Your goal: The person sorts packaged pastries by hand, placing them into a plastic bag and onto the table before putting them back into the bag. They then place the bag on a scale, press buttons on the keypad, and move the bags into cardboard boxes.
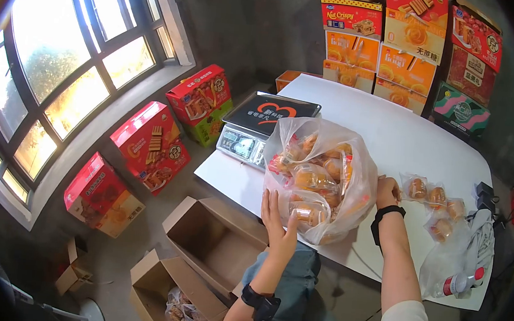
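A large clear plastic bag [361, 188] stands on the white table with its mouth open, filled with several individually wrapped bread rolls [313, 178]. My left hand [279, 226] lies against the bag's near left side, its fingers straight and apart. At the bag's right side, my right hand [387, 191] has its fingers curled in at the plastic edge; the fingertips are partly hidden. Just behind the bag, to the left, sits a digital scale [243, 144] with a black plate. Several more wrapped rolls [437, 197] lie to the right of my right hand.
The white table [453, 156] has a bottle [460, 283], a bundled cable [479, 238] and black adapters [485, 196] at its right end. Open cardboard boxes [213, 236] stand on the floor, one holding a bagged item [182, 313]. Printed cartons [154, 145] line the window wall.
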The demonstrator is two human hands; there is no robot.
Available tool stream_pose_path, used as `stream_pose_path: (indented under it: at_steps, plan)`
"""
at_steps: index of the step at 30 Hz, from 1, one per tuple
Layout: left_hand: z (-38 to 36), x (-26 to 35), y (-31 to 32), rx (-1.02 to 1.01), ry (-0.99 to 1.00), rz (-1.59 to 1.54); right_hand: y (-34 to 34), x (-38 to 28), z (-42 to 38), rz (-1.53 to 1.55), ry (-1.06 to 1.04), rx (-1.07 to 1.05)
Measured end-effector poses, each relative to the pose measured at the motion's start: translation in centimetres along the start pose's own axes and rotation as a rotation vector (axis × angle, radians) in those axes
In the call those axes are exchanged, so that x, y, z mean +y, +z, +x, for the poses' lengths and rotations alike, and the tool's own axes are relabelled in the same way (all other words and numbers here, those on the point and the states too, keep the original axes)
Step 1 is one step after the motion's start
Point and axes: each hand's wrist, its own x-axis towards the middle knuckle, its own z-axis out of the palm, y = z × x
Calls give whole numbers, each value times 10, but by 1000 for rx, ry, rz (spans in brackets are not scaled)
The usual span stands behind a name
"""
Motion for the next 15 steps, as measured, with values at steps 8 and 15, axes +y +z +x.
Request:
stream_pose_path:
  at_steps: [8,15]
  plan:
    - [1,3,-3,85,99,-23,-47,27,-63,-24,-243,-20]
    - [3,13,-2,13,113,171,-51,30,-57,67,-193,-122]
